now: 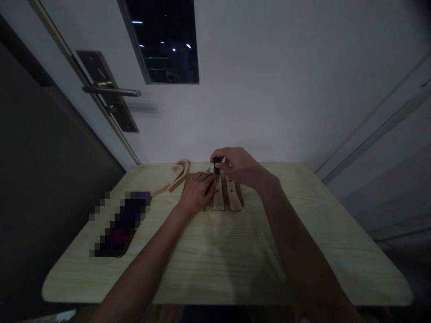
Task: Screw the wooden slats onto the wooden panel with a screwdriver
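Note:
My right hand (237,163) closes around the black handle of a screwdriver (217,165), which stands upright with its lower end at the wooden assembly (218,199). The assembly has light-coloured bars with small dark holes and lies at the far side of the table. Against its left side my left hand (198,190) grips the wood, fingertips close to the screwdriver's tip. This hand covers much of the assembly's left part. What the tip touches is too small to tell.
Curved wooden pieces (180,176) lie left of my left hand. A phone with a blurred-out screen (124,229) is on the left of the pale wooden table (215,264). Behind stands a white door (269,89) with a metal handle (112,91).

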The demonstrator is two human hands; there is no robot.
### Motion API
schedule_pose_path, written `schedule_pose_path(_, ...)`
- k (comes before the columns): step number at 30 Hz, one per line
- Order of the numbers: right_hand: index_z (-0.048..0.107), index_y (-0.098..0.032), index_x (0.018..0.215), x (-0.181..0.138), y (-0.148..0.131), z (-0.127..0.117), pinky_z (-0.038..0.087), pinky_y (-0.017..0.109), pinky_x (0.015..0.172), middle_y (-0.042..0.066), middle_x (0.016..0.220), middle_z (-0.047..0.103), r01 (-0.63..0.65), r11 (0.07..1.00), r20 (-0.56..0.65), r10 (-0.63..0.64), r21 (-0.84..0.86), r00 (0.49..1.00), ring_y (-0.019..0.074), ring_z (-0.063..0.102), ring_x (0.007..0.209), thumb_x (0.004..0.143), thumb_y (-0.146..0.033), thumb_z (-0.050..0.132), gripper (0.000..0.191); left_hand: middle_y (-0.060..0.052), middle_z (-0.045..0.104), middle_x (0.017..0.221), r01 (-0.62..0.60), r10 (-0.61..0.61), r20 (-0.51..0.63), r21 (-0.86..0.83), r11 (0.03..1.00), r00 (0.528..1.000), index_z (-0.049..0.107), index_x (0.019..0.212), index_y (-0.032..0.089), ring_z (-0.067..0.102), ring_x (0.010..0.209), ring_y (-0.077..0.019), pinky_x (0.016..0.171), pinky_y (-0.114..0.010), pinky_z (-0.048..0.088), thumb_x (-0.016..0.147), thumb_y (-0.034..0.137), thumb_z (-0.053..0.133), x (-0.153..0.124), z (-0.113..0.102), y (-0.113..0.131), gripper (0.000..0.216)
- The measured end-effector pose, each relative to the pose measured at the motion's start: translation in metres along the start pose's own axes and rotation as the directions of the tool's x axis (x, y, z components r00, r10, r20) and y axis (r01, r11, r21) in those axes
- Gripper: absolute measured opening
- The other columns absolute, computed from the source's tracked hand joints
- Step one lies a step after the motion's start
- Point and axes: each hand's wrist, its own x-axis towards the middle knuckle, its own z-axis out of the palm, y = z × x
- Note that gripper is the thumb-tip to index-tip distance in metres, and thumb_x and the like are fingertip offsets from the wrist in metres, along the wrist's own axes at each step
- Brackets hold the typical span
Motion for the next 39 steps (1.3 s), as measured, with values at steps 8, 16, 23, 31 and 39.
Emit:
schedule_pose_path(8, 0.060, -0.014, 0.100, 0.005, -0.002, 0.013, 0.038, 0.027, 0.066, 0.008, 0.083, 0.068, -0.117, 0.971, -0.040, 0.111, -0.209, 0.993, 0.0162, 0.058, 0.072, 0.089, -0.028, 0.054, 0.019, -0.012, 0.066, 0.113, 0.013, -0.013, 0.021, 0.001, 1.000, 1.000, 0.063, 0.110, 0.015, 0.057, 0.104, -0.0261, 0.092, -0.046, 0.047, 0.093, 0.025, 0.044, 0.002, -0.003, 0.003, 0.027)
schedule_pose_path(16, 0.056, -0.020, 0.111, 0.005, -0.012, 0.022, 0.035, 0.028, 0.059, 0.011, 0.090, 0.070, -0.269, 0.867, -0.057, 0.271, -0.420, 0.961, 0.0215, 0.064, 0.075, 0.096, -0.042, 0.038, 0.031, -0.013, 0.067, 0.109, 0.004, -0.004, 0.016, 0.018, 1.000, 1.000, 0.063, 0.109, 0.014, 0.056, 0.104, -0.0269, 0.091, -0.045, 0.047, 0.092, 0.025, 0.044, 0.001, -0.003, 0.002, 0.028)
schedule_pose_path(23, 0.051, -0.018, 0.120, 0.005, 0.003, 0.025, 0.044, 0.030, 0.076, 0.012, 0.110, 0.067, -0.176, 0.956, -0.074, 0.163, -0.236, 0.984, 0.0202, 0.063, 0.096, 0.100, -0.033, 0.025, 0.036, -0.013, 0.066, 0.114, 0.014, -0.014, 0.012, -0.008, 1.000, 1.000, 0.062, 0.115, 0.015, 0.057, 0.107, -0.0271, 0.094, -0.047, 0.047, 0.092, 0.025, 0.045, 0.000, -0.001, 0.001, 0.030)
schedule_pose_path(31, 0.065, -0.017, 0.095, 0.008, 0.011, 0.020, 0.041, 0.026, 0.073, 0.005, 0.090, 0.070, 0.070, 0.996, -0.077, -0.066, 0.049, 0.995, 0.0138, 0.060, 0.077, 0.095, -0.026, 0.036, 0.030, -0.012, 0.065, 0.119, 0.021, -0.021, -0.005, -0.017, 1.000, 1.000, 0.061, 0.118, 0.016, 0.057, 0.109, -0.0265, 0.096, -0.048, 0.046, 0.094, 0.027, 0.044, -0.001, -0.001, 0.003, 0.031)
schedule_pose_path(39, 0.063, -0.015, 0.116, 0.004, 0.012, 0.010, 0.042, 0.025, 0.067, 0.006, 0.092, 0.070, 0.003, 0.993, -0.009, -0.002, 0.118, 1.000, 0.0113, 0.057, 0.069, 0.089, -0.015, 0.039, 0.037, -0.011, 0.064, 0.120, 0.015, -0.015, 0.013, -0.008, 1.000, 1.000, 0.060, 0.119, 0.016, 0.057, 0.109, -0.0253, 0.096, -0.046, 0.046, 0.095, 0.028, 0.044, -0.002, 0.001, -0.001, 0.032)
